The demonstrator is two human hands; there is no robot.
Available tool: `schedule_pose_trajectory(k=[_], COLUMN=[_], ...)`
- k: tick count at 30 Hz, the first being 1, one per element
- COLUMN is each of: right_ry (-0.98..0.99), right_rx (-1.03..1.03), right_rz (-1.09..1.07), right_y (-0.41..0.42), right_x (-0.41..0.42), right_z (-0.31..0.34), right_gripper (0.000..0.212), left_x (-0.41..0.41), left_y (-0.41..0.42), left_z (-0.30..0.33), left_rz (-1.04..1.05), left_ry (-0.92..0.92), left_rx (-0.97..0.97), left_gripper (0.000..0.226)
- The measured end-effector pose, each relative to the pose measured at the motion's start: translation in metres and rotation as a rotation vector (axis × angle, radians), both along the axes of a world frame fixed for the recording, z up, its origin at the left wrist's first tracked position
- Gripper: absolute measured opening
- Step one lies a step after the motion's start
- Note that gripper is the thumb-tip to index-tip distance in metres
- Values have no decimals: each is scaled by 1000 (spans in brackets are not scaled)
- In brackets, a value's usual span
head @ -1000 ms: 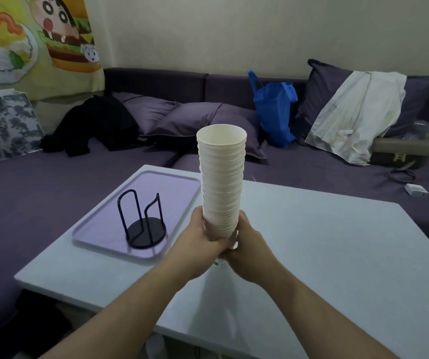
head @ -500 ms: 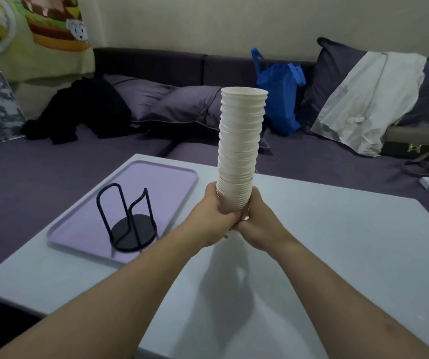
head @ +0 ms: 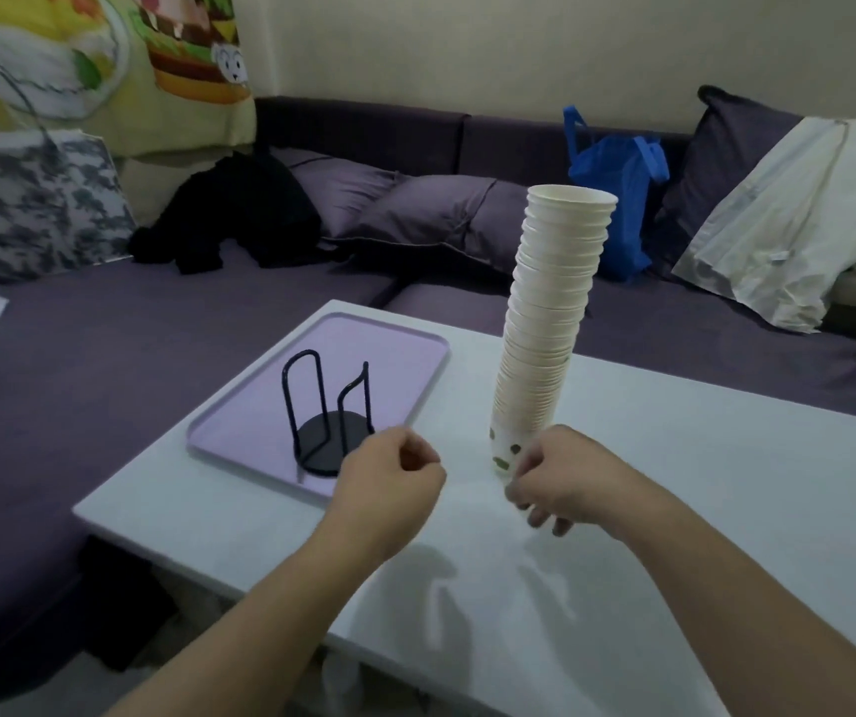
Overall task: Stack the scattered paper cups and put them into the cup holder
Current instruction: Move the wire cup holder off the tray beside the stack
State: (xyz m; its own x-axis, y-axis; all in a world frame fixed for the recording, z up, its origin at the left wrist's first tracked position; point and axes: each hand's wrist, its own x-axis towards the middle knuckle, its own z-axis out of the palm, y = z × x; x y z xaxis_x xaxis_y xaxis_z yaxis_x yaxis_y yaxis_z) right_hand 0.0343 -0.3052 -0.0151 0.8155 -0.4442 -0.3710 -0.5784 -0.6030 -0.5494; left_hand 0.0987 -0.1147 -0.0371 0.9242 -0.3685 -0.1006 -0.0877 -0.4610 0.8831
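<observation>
While left hand point(head: 389, 476) curls empty, right hand point(head: 557, 481) grips cup stack point(head: 552, 323)

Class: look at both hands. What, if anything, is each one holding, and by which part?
The right hand holds the stack of paper cups at its bottom end. The left hand is curled and holds nothing.

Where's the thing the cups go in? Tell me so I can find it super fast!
Look at the white table, then at the flat purple tray on its left side. The cup holder stands on the near end of that tray: a round black base with thin black wire loops sticking up. It is the only black thing on the table, and nothing is in it yet.
</observation>
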Motion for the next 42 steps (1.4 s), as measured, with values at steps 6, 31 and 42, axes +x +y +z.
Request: schedule_pose_trajectory(k=[6, 31, 42], right_ry=[-149, -399, -188], right_rx=[63, 16, 40], right_rz=[237, 168, 184], right_y=[75, 82, 36], right_x=[37, 38, -14], right_z=[-28, -27, -64], right_gripper=[52, 77, 69], left_x=[45, 48, -13], left_y=[59, 65, 30], left_z=[7, 16, -18], left_rz=[417, -76, -150], left_ry=[-64, -116, -49], left_rx=[-98, 207, 307], left_gripper=[23, 22, 19])
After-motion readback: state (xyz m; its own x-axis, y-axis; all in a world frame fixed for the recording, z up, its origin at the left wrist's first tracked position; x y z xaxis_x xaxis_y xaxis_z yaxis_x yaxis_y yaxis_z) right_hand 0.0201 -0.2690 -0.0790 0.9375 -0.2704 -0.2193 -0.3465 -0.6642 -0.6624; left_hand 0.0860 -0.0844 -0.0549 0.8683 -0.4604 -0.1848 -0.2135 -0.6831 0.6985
